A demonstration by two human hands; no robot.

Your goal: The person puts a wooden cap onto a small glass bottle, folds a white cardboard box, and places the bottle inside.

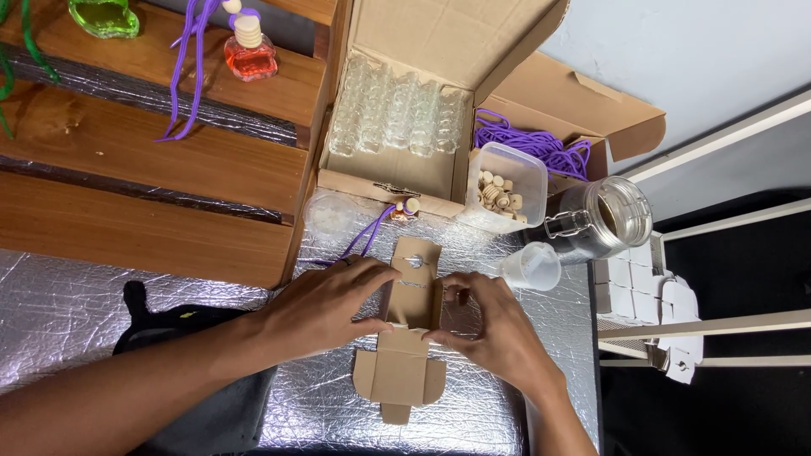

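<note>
Matt brown cardboard is forming the small box [411, 333]. Crinkled, shiny foil is covering the table [68, 304]. Glossy glass is making up the jar [601, 218].

The left hand [325, 306] and right hand [494, 329] cover the side walls of the small cardboard box [405, 333], so whether their fingers pinch or only press it cannot be told. What lies in the box's open trough is too small to make out. Behind this box, the green bottle [106, 17] is cut by the top edge, as is the lid of the large carton [439, 38]. The black cloth [190, 380] left of the box runs under the left forearm and off the bottom edge. The jar's [604, 218] contents are unclear.
</note>
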